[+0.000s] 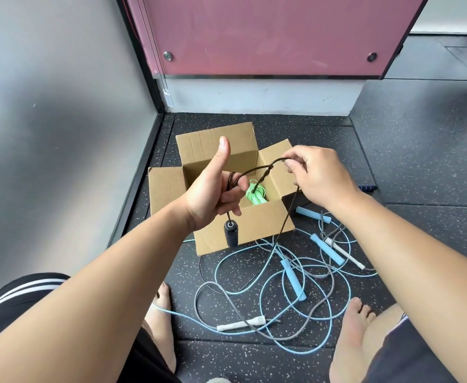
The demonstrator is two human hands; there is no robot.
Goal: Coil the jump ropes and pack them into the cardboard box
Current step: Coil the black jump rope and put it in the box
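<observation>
An open cardboard box [257, 225] stands on the speckled floor with a coiled green jump rope [255, 195] inside. My left hand [213, 189] grips loops of a dark jump rope [260, 172], thumb up, above the box. The rope's black handle [231, 233] dangles below that hand. My right hand [320, 175] pinches the same dark rope, which is stretched between both hands over the box. From the right hand the rope falls to the floor. Light blue jump ropes [293, 279] and a grey rope with white handles [240, 324] lie tangled on the floor in front of the box.
A grey wall stands close on the left and a pink panel [268, 34] behind the box. My bare feet [160, 322] sit at either side of the tangled ropes. A dark blue handle [367, 188] lies right of the box.
</observation>
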